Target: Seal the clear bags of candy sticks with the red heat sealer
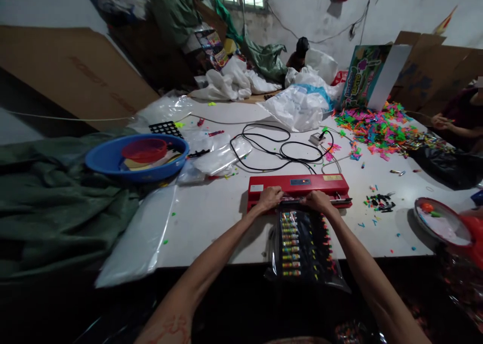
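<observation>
A red bag sealer (279, 183) lies across the table in front of me, a small orange light lit on its panel. Over its front edge hangs a clear plastic bag (341, 279), with a black tray (306, 251) inside that carries rows of small coloured pieces. My left hand (270, 197) is closed on the bag's top edge at the sealer's middle. To the right, my right hand (317, 201) also grips that edge, beside the metal bar. The fingertips of both hands are partly hidden. The bag's lower end hangs past the table edge.
Behind the sealer lies a coiled black cable (264, 163). Left are a blue basin (98, 158) and flat plastic bags (139, 233). A pile of colourful plastic pieces (377, 127), small black parts (381, 201) and a round bowl (420, 216) stand right. Two other people sit farther off.
</observation>
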A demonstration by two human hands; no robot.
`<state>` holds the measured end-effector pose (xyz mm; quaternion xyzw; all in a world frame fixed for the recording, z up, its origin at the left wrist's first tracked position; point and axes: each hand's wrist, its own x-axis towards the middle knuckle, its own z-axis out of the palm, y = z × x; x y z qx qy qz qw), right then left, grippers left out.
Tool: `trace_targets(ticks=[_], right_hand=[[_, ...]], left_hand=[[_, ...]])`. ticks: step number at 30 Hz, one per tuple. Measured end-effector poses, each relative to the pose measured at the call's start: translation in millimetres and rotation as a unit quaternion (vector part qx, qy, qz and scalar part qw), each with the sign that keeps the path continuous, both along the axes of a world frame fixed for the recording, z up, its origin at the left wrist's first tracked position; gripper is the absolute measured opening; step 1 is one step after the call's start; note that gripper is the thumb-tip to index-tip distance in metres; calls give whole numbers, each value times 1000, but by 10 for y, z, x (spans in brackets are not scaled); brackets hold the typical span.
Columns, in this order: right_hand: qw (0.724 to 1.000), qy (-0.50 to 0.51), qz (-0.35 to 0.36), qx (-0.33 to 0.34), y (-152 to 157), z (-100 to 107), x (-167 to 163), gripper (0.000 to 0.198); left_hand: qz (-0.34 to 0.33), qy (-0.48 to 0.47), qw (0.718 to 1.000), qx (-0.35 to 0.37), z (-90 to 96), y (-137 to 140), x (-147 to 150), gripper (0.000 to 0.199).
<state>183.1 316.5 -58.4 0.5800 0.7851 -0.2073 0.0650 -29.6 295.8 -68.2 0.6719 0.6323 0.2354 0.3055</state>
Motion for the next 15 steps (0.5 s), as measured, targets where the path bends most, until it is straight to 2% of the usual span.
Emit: trace_targets(ticks=[3, 5, 6, 8, 9, 10, 11, 12, 14, 15], right_hand=[[1000, 0, -2, 15, -11, -25, 7, 46], [1000, 0, 0, 24, 11, -20, -4, 45], [1000, 2, 1, 23, 22, -10, -10, 45], [1000, 10, -5, 13, 14, 18, 0, 46], [1000, 19, -12, 15, -21, 25, 26, 47], [999, 38, -22, 29, -84, 18, 71, 47], [995, 68, -41, 59, -181, -8, 135, 47], [986, 109, -76, 99, -310, -59, 213, 48], [951, 210, -174, 146, -649, -227, 384, 54], [930, 262, -223, 132, -844, -330, 455, 60]], left_hand=[[64, -104, 993, 3, 265, -256, 227, 30], [87, -193, 977, 24, 598, -457, 285, 31], [103, -258, 959, 49, 798, -560, 256, 30], [153, -395, 897, 130, 1188, -783, 77, 27], [181, -429, 867, 179, 1338, -912, -55, 26], [201, -425, 856, 216, 1432, -1054, -195, 27], [209, -387, 868, 231, 1456, -1209, -321, 30], [206, -338, 892, 216, 1405, -1370, -418, 32], [180, -269, 940, 103, 1099, -1684, -474, 32], [172, -260, 950, 33, 875, -1823, -428, 27]])
